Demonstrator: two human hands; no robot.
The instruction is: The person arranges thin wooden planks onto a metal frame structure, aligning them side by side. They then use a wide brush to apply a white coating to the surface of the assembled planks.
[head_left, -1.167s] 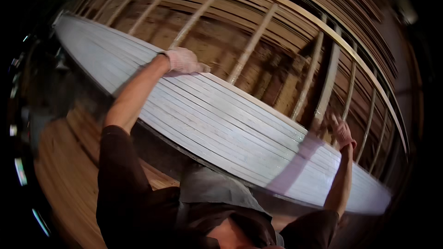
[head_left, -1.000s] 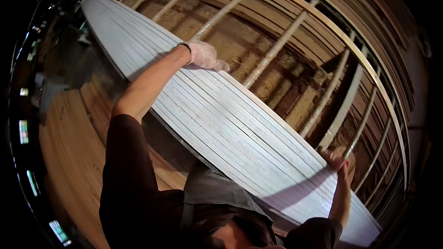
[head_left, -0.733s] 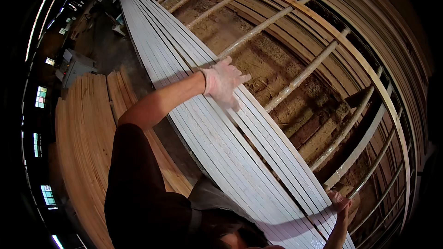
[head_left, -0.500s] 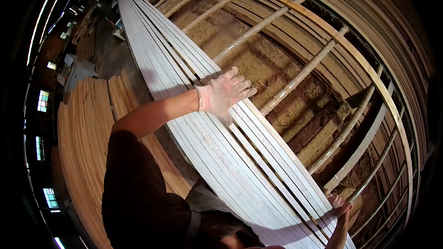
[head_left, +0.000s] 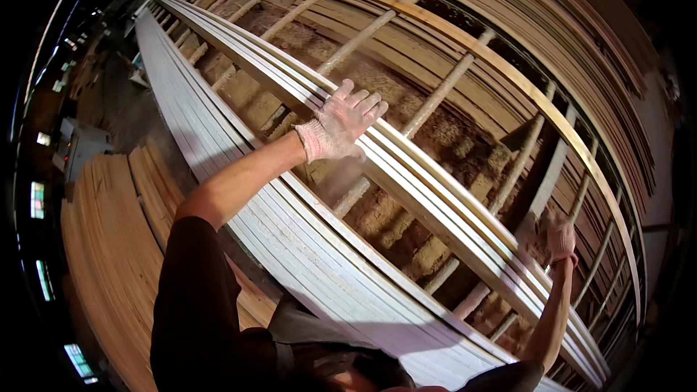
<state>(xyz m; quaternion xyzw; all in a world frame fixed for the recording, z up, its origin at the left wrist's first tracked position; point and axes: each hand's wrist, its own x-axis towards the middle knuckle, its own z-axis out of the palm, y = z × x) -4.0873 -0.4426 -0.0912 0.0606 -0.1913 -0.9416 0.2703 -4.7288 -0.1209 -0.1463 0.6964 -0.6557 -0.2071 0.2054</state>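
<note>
My left hand point(head_left: 341, 123), in a pale knit glove, lies flat with fingers spread on a bundle of several long white strips point(head_left: 443, 203). This bundle sits apart from the main stack of white strips point(head_left: 290, 254) and lies across the wooden rack point(head_left: 450, 80). My right hand point(head_left: 559, 236), also gloved, curls over the far edge of the same bundle toward its right end. Both arms reach up from the lower edge, over the stack.
The rack has round pale rungs point(head_left: 363, 33) over a bed of brown sawdust point(head_left: 428, 138), and a long curved rail point(head_left: 508, 72) beyond. Stacked brown planks point(head_left: 102, 247) lie at the left. More boards point(head_left: 581, 22) fill the far right.
A bundle of strips has slid away from the main stack onto the rack, opening a gap. My left hand moved with it, fingers spreading; the view swung so the strips run steeper.
</note>
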